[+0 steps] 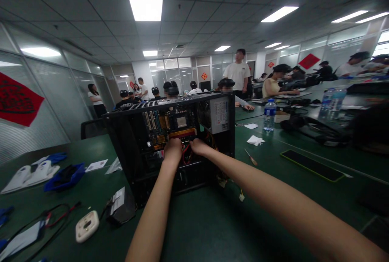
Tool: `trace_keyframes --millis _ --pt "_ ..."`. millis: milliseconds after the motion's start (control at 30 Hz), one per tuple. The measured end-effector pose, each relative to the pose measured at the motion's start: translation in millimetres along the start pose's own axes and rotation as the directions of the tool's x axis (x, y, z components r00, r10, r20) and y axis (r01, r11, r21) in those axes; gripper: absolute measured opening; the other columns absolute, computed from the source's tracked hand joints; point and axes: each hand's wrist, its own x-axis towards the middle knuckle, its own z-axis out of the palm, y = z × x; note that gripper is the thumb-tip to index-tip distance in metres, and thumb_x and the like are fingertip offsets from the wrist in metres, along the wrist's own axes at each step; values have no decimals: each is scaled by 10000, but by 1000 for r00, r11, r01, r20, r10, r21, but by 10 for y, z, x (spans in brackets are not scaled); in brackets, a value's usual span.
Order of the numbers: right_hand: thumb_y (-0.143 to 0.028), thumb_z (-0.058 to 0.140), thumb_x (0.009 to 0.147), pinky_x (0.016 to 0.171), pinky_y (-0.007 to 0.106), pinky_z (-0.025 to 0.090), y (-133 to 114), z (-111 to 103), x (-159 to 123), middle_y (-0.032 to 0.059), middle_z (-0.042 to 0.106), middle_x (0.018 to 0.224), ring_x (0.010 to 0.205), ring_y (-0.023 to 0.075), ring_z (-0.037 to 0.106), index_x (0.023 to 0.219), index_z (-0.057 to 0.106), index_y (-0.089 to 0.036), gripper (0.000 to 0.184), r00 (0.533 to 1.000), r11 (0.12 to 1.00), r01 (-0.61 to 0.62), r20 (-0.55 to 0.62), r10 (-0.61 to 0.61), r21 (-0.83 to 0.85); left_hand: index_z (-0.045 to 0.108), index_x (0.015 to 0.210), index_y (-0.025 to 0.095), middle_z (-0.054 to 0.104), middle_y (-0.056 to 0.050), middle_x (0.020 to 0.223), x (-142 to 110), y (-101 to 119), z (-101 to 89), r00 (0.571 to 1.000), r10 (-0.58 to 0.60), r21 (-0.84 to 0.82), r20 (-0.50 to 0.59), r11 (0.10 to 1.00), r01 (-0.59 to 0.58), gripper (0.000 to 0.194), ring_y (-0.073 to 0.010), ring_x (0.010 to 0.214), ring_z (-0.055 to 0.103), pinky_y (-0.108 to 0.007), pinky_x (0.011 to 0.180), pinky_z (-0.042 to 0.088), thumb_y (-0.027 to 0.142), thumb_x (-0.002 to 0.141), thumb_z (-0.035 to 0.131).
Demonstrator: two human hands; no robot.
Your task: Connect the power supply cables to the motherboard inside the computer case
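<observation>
Forearms (156,213): bare, nearest the lens, both running into the case.
PC case (197,176): on the counter straight ahead, open side facing camera; long axis roughly left-right. Motherboard (173,126) faces out, power supply (219,114) upper right.
Left hand (173,147): inside, at motherboard's lower edge, fingers curled; grip hidden, can't tell if clamped.
Right hand (199,147): just beside the left, also curled in; grip hidden too. Red cables (183,157) between them.
Counter (194,233): green. Grey-black box (120,207) and white rounded part (87,226) left; screwdriver (251,157) and water bottle (269,115) right.
Room: office, lit ceiling panels (146,9), person in white T-shirt (238,75) standing beyond.
</observation>
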Motion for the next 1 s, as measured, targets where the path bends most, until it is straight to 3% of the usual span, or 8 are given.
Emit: trace_keyframes --millis 100,200,300,633,1000 --pt "-134 537 947 883 309 476 69 -150 -62 233 721 1111 1078 300 682 943 714 -95 182 989 965 149 33 -145 -218 762 1025 117 745 -202 1024 10 -5 -8 999 51 -5 2 999 -51 299 -293 976 728 -329 793 536 161 952 475" --pt "-139 502 965 888 318 475 70 -176 -115 233 706 1175 1106 309 677 1079 704 -98 236 966 883 259 92 -243 -390 756 1040 89 738 -222 1027 8 3 -35 997 71 11 31 997 -71 297 -289 980 727 -321 805 531 121 937 479" --pt "-114 446 972 860 334 485 22 -141 -129 245 703 1174 1097 322 684 1143 684 -84 294 957 827 286 108 -268 -483 751 1063 78 735 -229 1043 4 17 -51 996 74 22 52 997 -75 303 -275 995 726 -302 829 525 82 918 485" --pt "-116 455 951 816 309 505 0 -119 -66 228 720 1162 1070 301 706 1169 715 -99 339 958 782 279 108 -265 -557 761 1067 78 746 -221 1025 19 44 -30 995 77 92 59 992 -82 311 -276 989 731 -277 801 530 81 917 487" --pt "-142 477 918 814 334 521 15 -100 10 219 723 1158 1057 316 708 1174 722 -121 354 961 764 262 86 -263 -590 765 1058 103 743 -211 1005 1 68 -31 997 70 57 35 996 -72 335 -287 971 725 -319 817 532 85 908 467"
